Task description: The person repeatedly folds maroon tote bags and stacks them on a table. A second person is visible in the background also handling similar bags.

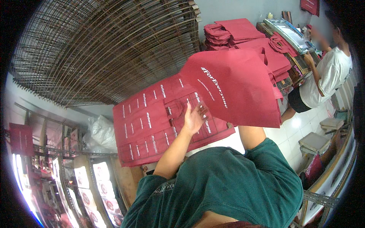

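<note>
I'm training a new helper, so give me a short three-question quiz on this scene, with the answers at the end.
1. True or false: the left hand is open.
2. What blocks the right hand from view?
A) the metal rack
B) the large red bag
C) the white plastic sack
3. What colour is the co-worker's shirt?

Key:
1. True.
2. B.
3. White.

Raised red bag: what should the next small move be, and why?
Perhaps close the left hand on the raised red bag at its left edge to steady it: that hand looks open and empty close by, while the right hand's grip is hidden behind the bag.
</note>
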The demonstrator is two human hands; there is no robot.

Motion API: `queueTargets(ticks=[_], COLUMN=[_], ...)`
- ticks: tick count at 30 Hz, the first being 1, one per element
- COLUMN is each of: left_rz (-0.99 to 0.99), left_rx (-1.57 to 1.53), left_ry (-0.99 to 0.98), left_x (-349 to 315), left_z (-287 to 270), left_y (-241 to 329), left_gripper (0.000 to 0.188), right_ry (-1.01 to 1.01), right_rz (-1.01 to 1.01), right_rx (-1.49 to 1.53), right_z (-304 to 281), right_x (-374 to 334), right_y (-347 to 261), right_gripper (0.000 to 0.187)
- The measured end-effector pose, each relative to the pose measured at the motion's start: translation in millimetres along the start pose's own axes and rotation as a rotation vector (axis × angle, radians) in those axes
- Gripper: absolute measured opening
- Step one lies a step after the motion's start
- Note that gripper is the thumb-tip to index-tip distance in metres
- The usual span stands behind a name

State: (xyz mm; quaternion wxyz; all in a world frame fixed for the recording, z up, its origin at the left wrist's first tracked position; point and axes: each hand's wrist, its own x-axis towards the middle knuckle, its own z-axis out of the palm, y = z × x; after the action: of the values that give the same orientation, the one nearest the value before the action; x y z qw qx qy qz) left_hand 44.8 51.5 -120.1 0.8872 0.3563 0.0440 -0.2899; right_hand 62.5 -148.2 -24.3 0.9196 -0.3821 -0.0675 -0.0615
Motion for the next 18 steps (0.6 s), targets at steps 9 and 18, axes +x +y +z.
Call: queueTargets(ticks=[9,18], left_rz=[0.359,0.43], left_rx=[0.214,0.399], left_ry=[0.134,0.299], left_x=[-43.7,-116.6], left_z=[18.0,-20.8], left_y=[51.5,117.0], left_gripper=[0.044,0.051], right_ry=[-0.007,-0.096], right_rz=[0.097,0.353], right_rx=[0.078,0.26], right_z=[-63.9,-78.8], right_x=[-10.7,-33.2], right_y=[-19.3,-7.3], right_gripper=[0.043,0.05])
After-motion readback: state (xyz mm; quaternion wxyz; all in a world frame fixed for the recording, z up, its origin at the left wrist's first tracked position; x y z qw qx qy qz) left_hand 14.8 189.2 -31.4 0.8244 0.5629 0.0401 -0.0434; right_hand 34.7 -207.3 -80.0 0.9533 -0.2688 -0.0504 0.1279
